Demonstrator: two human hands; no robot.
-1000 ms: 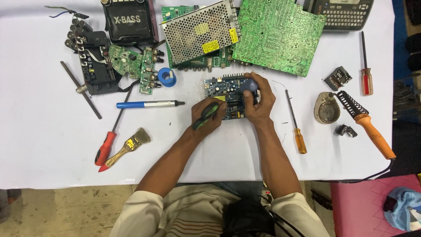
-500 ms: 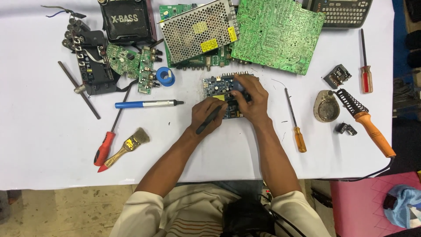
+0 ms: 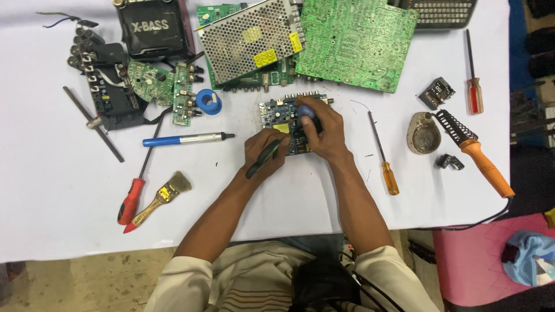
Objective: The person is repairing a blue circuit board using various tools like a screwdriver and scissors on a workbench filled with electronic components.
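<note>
Both hands have shifted slightly: left hand [image 3: 265,151] now pinches a dark tool [image 3: 263,159] at the small blue board [image 3: 289,124], mid-tabletop [image 3: 69,214]; right hand [image 3: 324,130] presses on that board, grip closed around its top.

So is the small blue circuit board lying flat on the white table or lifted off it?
Flat: small blue circuit board rests on white table.

Electronics repair workshop, circuit boards [image 3: 357,45], soldering iron [image 3: 477,153]
</note>
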